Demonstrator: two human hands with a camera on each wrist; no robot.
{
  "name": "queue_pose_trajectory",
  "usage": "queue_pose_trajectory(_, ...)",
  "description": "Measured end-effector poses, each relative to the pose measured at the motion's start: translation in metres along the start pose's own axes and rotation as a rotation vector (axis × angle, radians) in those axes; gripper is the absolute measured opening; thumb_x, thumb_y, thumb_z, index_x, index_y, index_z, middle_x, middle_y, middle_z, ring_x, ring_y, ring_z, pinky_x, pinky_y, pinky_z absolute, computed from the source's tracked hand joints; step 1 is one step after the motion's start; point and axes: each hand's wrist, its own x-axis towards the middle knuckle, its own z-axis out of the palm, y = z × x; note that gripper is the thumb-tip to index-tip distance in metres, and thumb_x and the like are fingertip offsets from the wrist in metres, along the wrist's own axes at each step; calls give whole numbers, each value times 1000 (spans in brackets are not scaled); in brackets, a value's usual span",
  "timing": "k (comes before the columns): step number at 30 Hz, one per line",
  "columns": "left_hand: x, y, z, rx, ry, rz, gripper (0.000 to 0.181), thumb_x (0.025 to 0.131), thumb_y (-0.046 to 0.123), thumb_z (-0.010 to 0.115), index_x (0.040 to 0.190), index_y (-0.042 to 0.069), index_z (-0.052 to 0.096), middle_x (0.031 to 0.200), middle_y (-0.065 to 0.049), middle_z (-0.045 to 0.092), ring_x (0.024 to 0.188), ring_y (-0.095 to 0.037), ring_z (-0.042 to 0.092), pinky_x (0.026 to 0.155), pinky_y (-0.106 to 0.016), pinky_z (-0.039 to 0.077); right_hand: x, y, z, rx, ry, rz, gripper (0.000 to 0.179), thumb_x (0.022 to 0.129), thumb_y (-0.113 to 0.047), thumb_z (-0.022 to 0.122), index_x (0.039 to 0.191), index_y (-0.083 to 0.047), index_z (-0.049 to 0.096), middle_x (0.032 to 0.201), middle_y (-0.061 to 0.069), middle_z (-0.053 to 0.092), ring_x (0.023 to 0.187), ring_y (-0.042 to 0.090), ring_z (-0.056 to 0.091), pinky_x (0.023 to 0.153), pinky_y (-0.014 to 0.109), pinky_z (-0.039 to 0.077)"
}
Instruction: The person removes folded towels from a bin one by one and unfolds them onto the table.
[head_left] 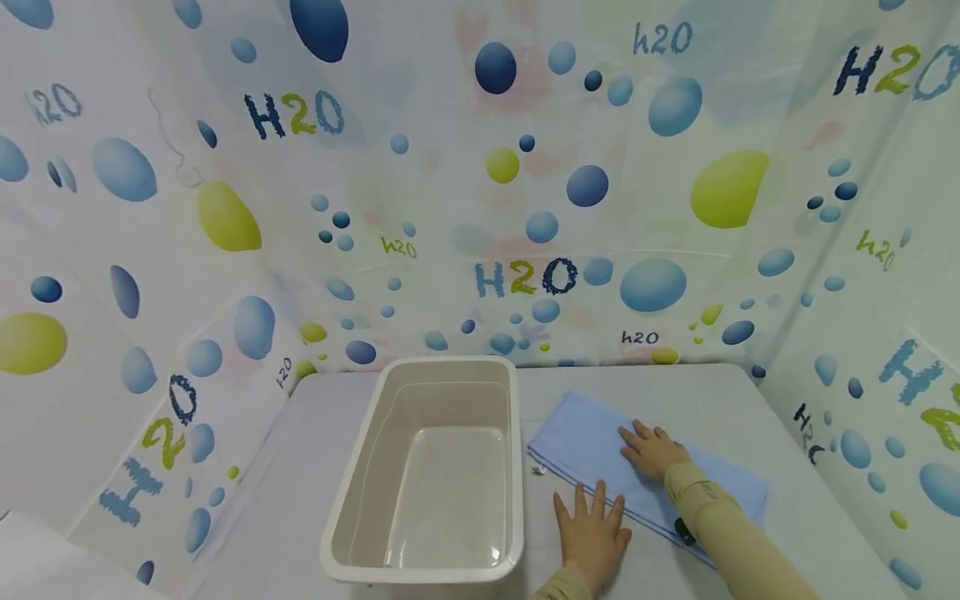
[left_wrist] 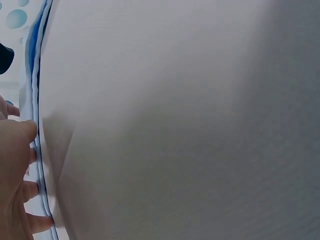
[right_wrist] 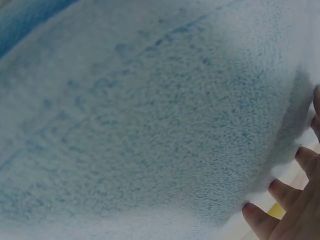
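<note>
A light blue towel, folded into a long strip, lies slantwise on the table. My right hand rests on top of it with fingers spread. In the right wrist view, the fingertips of the right hand touch the looped terry surface of the towel. Lower down, my left hand lies palm down with its fingers spread, their tips at the towel's near edge. Seen from the left wrist, the fingers of the left hand touch the layered edge of the towel.
A beige plastic basin with nothing in it stands left of the towel. A small pale tag shows by the towel's left corner. The white-covered table is enclosed by printed curtains at the back and sides.
</note>
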Motion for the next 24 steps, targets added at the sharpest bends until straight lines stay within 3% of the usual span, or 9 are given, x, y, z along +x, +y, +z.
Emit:
queue_pose_trajectory(8, 3, 2, 0, -19, -15, -31, 45, 90, 62, 33, 133, 52, 39, 146, 17, 38, 134, -22, 40, 99, -60, 34, 0, 1, -6, 23, -34, 23, 51, 98, -41, 36, 141, -15, 40, 149, 19, 31, 127, 58, 29, 95, 72, 30)
queue_pose_trajectory(14, 3, 0, 3, -15, 11, -25, 44, 90, 62, 35, 133, 52, 40, 146, 16, 40, 134, -20, 41, 99, -60, 34, -2, 2, -9, 65, -42, 1, 47, 99, -33, 34, 141, -10, 40, 149, 23, 30, 126, 61, 26, 97, 72, 27)
queue_pose_trajectory(24, 0, -16, -3, -36, 24, -66, 38, 91, 61, 33, 127, 57, 43, 145, 15, 41, 132, -23, 44, 95, -67, 33, -3, 0, -4, 65, -50, 1, 49, 100, -31, 32, 141, -5, 37, 149, 27, 26, 131, 56, 24, 104, 68, 22)
